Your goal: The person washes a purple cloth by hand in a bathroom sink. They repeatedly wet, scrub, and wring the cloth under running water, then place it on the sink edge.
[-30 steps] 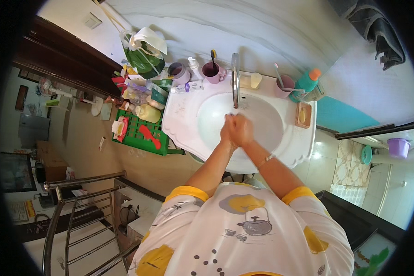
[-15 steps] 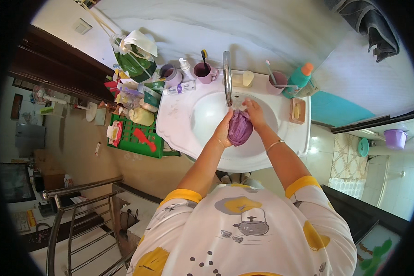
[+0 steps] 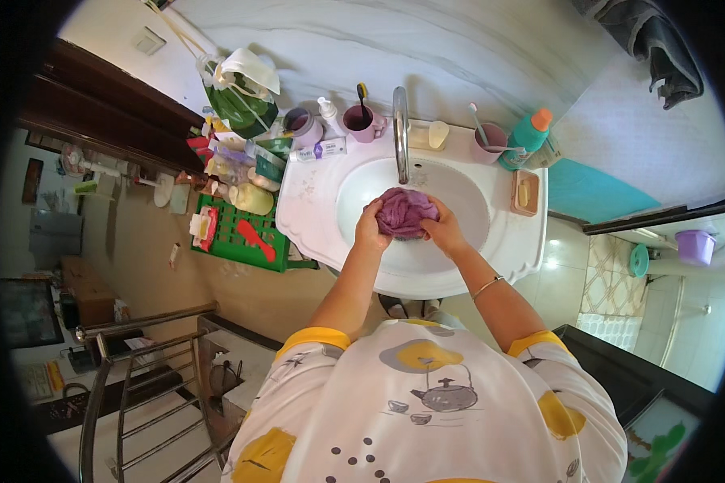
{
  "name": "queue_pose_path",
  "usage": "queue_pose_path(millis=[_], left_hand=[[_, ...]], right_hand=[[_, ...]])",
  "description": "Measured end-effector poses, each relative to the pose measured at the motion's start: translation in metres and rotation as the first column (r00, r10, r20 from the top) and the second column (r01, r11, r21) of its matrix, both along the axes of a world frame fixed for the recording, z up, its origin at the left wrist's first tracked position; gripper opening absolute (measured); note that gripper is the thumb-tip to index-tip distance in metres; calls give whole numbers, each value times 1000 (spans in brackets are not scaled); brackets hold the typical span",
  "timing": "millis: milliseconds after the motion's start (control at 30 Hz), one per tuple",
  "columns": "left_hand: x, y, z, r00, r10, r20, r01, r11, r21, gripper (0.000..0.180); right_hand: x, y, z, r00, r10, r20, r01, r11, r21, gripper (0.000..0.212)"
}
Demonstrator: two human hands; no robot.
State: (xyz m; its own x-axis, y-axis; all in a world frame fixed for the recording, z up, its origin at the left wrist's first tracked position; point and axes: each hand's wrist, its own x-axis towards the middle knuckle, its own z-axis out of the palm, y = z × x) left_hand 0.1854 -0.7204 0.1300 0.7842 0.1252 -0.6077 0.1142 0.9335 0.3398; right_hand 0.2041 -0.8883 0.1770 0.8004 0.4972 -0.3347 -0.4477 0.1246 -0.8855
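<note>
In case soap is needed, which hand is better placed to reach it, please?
Likely the right hand, nearer the soap dish, though it and the left hand hold purple cloth.

A hand could pass over the right side of the white oval ceramic basin (image 3: pixel 470 211), between the right hand (image 3: pixel 446 230) and the peach rectangular soap dish (image 3: pixel 524 211), or across the white scalloped surface (image 3: pixel 308 193) at left, but the curved silver metal faucet (image 3: pixel 401 133) stands in the way just beyond the bunched purple cloth (image 3: pixel 407 213).
</note>
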Motion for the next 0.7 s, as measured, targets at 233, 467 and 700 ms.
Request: queue_pose_path(millis=[233,467,700], left_hand=[[-1,-5,-66,974,-212,77,168,911,377,28],[11,-23,-17,991,-131,5,130,987,92,41],[2,-33,11,970,-243,8,244,970,-27,48]], right_hand=[[-23,44,8,652,173,738,307,830,-466,21],[-11,50,20,637,143,758,423,757,-498,33],[44,14,-52,963,-183,198,259,831,-493,16]])
